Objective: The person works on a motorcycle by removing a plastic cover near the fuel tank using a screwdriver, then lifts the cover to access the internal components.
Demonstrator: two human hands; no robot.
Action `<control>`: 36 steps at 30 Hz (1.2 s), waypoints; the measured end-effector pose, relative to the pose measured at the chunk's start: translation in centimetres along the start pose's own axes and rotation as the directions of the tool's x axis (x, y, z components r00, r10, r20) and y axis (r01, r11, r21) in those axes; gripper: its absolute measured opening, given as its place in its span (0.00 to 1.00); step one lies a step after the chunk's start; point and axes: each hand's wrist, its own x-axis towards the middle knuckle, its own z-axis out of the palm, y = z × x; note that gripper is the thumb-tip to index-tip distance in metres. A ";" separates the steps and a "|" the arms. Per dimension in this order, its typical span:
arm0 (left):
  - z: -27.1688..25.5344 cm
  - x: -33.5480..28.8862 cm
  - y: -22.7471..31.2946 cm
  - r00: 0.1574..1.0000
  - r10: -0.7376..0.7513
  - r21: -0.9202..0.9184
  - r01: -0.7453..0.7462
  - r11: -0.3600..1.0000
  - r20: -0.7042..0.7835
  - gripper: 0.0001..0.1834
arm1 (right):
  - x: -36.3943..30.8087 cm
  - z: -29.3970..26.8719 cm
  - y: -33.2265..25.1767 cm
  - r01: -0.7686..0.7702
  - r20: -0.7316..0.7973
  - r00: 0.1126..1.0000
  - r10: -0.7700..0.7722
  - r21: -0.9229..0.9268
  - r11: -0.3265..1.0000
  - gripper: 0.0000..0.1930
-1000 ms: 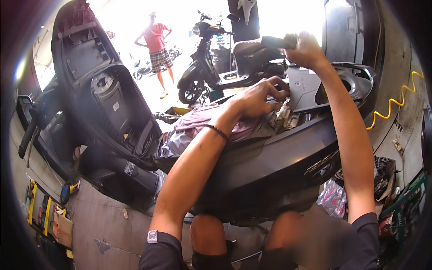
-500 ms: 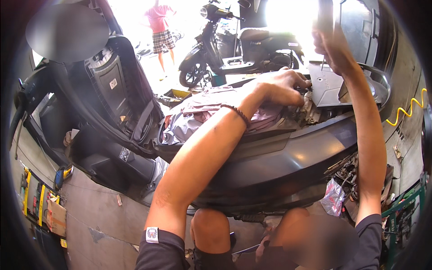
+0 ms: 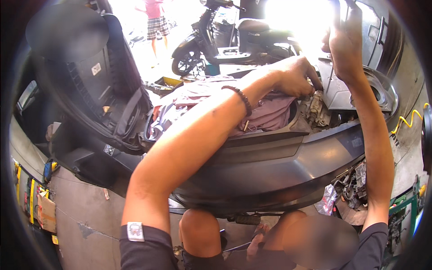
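Observation:
My left hand (image 3: 297,78) reaches over the scooter's open storage compartment. Its fingers curl down with thumb and fingertip close together at the metal mechanism (image 3: 317,110) behind the compartment; what they pinch is hidden. Upraised at the right, my right hand (image 3: 345,51) is closed above a grey panel (image 3: 335,92) at the scooter's tail. Glare and the fingers hide the kind of thing in that fist. Mauve and grey clothing (image 3: 270,112) fills the compartment, partly under my left forearm.
The scooter's raised seat (image 3: 119,76) stands at the left, its dark side panel (image 3: 270,175) before my knees. Behind are a parked black scooter (image 3: 243,45), a tray of small parts (image 3: 166,84) and a standing person (image 3: 156,27). A yellow coiled hose (image 3: 407,118) hangs at right.
The view has shifted, so the scooter sits somewhat differently in the picture. My left hand remains at the metal mechanism. My right hand stays raised and closed above the tail panel.

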 end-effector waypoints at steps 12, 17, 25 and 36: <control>1.1 -0.8 -1.3 0.998 0.050 -0.075 -0.053 0.996 -0.040 0.23 | 0.3 0.8 -0.5 -0.058 -0.079 0.996 0.038 -0.262 0.963 0.24; 1.7 0.9 -2.4 0.998 0.057 0.074 -0.057 0.996 0.007 0.18 | 0.4 -0.1 -0.2 -0.066 -0.070 0.997 0.044 -0.350 0.934 0.20; 4.3 10.2 -9.7 0.857 0.471 0.489 -0.509 0.709 0.209 0.14 | 1.0 0.8 0.6 -0.070 -0.046 0.997 0.055 -0.458 0.886 0.14; 0.4 2.6 -6.1 0.895 0.366 0.502 -0.446 0.741 0.256 0.24 | -0.5 0.7 2.8 -0.050 0.030 0.994 0.106 -0.729 0.683 0.07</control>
